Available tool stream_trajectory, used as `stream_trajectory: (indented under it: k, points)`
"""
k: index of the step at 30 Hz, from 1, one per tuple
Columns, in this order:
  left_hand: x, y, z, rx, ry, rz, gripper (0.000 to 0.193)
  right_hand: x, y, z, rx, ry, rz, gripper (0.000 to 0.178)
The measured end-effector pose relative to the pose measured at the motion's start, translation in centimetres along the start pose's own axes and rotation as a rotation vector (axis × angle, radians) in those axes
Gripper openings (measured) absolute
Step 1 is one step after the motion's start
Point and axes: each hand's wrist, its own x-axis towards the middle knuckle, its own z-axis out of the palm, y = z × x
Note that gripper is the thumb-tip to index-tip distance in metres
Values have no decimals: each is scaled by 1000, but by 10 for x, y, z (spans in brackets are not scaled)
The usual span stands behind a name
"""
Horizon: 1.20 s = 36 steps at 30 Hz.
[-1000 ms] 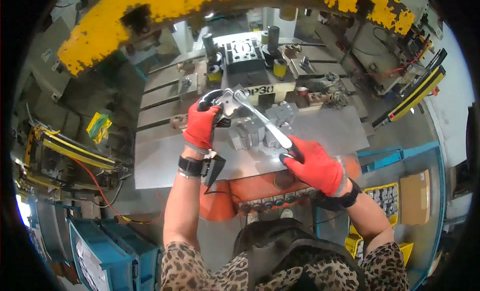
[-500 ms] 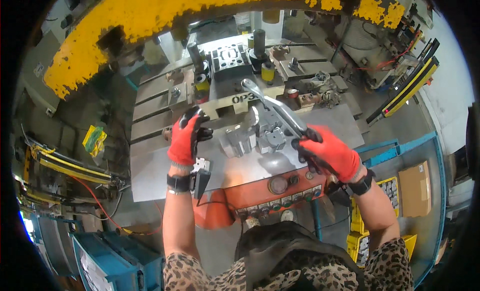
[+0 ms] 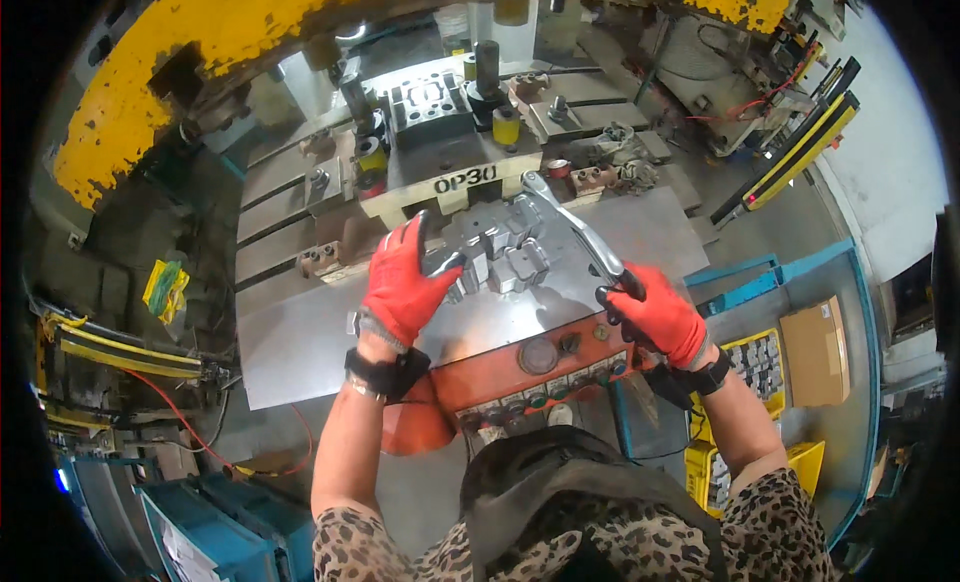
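Red-gloved left hand sits on the steel table, fingers loosely curled around a small metal part. Just right of it: cluster of grey metal blocks at table centre. Right hand, also red-gloved, is clenched round the lower end of a long metal lever that slants up-left over the blocks. Orange control panel below.
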Motion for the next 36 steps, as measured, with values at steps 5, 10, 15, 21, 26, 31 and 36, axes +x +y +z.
stream_trajectory:
  k: [5, 10, 15, 21, 26, 31, 36]
  points:
    - [55, 18, 22, 185, -262, 24, 89, -8, 28, 9, -112, 37, -207, 34]
    - [84, 10, 54, 25, -365, -19, 69, -25, 66, 6, -250, 117, -314, 50]
    - [77, -37, 71, -188, -24, -13, 37, -49, 58, 3, -294, 163, -321, 56]
    - [72, -16, 6, -693, -81, -171, 41, -50, 48, -10, -345, 158, -391, 61]
    - [39, 46, -73, -817, -288, -312, 47, -50, 9, -8, -307, 13, -481, 62]
    - [14, 36, -91, -893, -390, -469, 48, -37, 7, 9, -443, -19, -686, 60]
    - [-1, 7, -77, -1064, -330, -480, 43, -43, 46, 16, -559, 104, -776, 60]
